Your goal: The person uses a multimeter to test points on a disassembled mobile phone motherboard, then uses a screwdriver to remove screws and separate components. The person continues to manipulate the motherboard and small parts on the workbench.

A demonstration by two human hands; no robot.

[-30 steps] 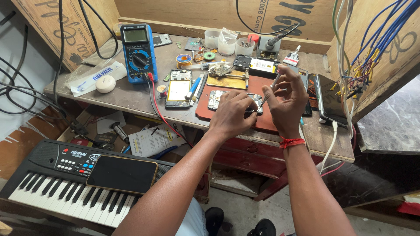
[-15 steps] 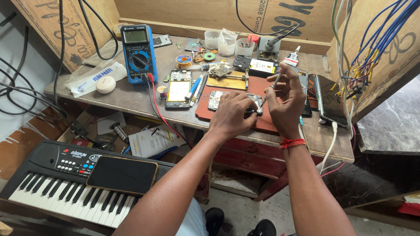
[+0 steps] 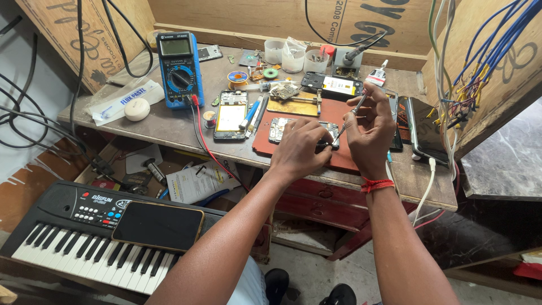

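While the opened phone lay flat on the red mat at the bench's front edge, the left hand pressed down on it, fingers curled over its middle and right end, closed on the body to pin it. Phone looked light, thin, rigid, with exposed board, so likely fragile; safest hold judged to be by the outer frame edges, not the circuitry. Right hand sat just beside it, wrist raised, fingers pinched shut around a slim screwdriver held slanted, tip down toward the phone's right end; contact point hidden by fingers. Both forearms reached in from below, nearly parallel. Blue multimeter stood well apart at back left; keyboard below the bench.
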